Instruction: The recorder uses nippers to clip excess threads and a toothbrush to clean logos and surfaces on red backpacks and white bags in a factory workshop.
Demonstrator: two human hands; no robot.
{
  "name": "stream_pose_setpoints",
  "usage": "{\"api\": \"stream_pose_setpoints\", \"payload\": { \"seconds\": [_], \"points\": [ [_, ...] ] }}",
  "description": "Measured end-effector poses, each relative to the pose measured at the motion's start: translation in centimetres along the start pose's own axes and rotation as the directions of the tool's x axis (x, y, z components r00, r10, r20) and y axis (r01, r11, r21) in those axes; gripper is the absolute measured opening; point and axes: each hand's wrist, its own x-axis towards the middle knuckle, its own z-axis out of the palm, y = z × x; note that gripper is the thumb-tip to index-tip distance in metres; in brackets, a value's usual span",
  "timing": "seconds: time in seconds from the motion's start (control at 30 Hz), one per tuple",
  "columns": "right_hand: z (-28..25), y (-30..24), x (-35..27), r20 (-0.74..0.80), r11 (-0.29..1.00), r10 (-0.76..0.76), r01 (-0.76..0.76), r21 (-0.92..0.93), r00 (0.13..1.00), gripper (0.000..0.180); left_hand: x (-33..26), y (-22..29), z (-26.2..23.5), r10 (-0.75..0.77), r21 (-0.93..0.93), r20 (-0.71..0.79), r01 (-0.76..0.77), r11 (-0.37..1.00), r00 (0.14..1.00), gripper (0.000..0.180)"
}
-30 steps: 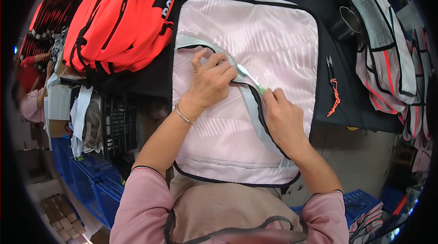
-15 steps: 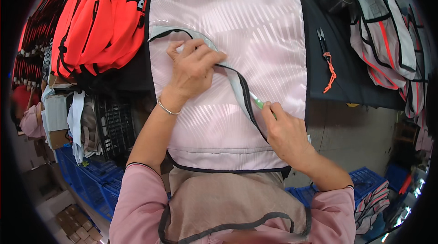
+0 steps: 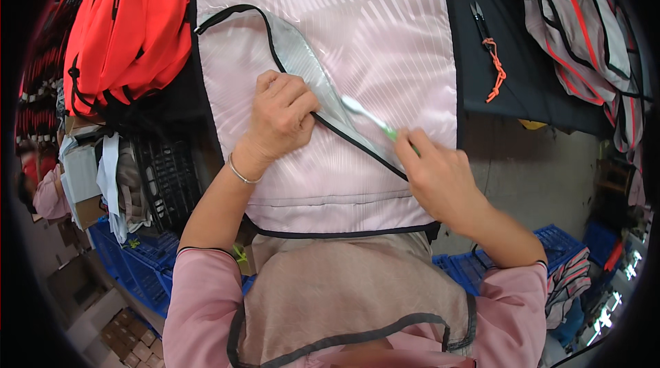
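Note:
Spread out before me is a pale pink fabric bag panel (image 3: 385, 31) with shiny stripes and black edge binding. A curved, black-edged zipper opening (image 3: 269, 36) crosses it, and a grey lining strip (image 3: 306, 65) shows inside. My left hand (image 3: 280, 115) is closed on the opening's black edge, pulling it toward me. In my right hand (image 3: 440, 172), closed, is a slim white-and-green tool that looks like a toothbrush (image 3: 371, 117). Its white head, somewhat blurred, lies at the grey strip along the opening.
Thread snips (image 3: 487, 38) with an orange cord lie on the dark tabletop (image 3: 522, 93) to the right. Grey bags (image 3: 577, 24) with orange trim are piled beyond them. Red-orange bags (image 3: 130, 31) stand at the left. Blue crates (image 3: 141, 258) sit low on either side.
The panel appears shifted up and left in view. My left hand has pulled the opening's edge nearer me, widening the gap. The toothbrush's white head, hidden before, now shows.

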Motion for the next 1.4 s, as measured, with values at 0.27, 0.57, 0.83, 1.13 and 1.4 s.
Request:
{"api": "stream_pose_setpoints", "payload": {
  "seconds": [0.27, 0.57, 0.83, 1.13, 1.4],
  "points": [
    [-0.3, 1.1, -1.0, -0.033, 0.998, -0.045, 0.043, -0.048, 0.998, 0.015, 0.5, 2.8, -0.3, 0.174, -0.103, 0.024, -0.171, 0.980, 0.984, 0.017],
    [-3.5, 3.7, -4.8, 0.095, 0.988, -0.067, 0.079, -0.130, 0.993, 0.013, -1.0, 4.3, 0.9, 0.250, -0.238, 0.181, -0.204, 0.950, 0.951, 0.029],
    [-4.0, 6.7, -7.0, 0.135, 0.986, -0.074, 0.093, -0.137, 0.988, 0.009, -1.1, 5.1, 1.5, 0.293, -0.290, 0.219, -0.225, 0.930, 0.931, 0.022],
    [-0.4, 8.5, -7.6, 0.040, 0.997, -0.061, 0.063, -0.053, 0.997, 0.024, -0.5, 5.2, 1.6, 0.295, -0.311, 0.238, -0.216, 0.926, 0.925, 0.023],
    [-1.1, 11.1, -13.3, -0.166, 0.855, 0.449, -0.368, 0.365, 0.878, 0.016, -0.1, 6.1, -1.5, 0.095, -0.286, 0.183, -0.040, 0.957, 0.978, 0.039]
  ]
}}
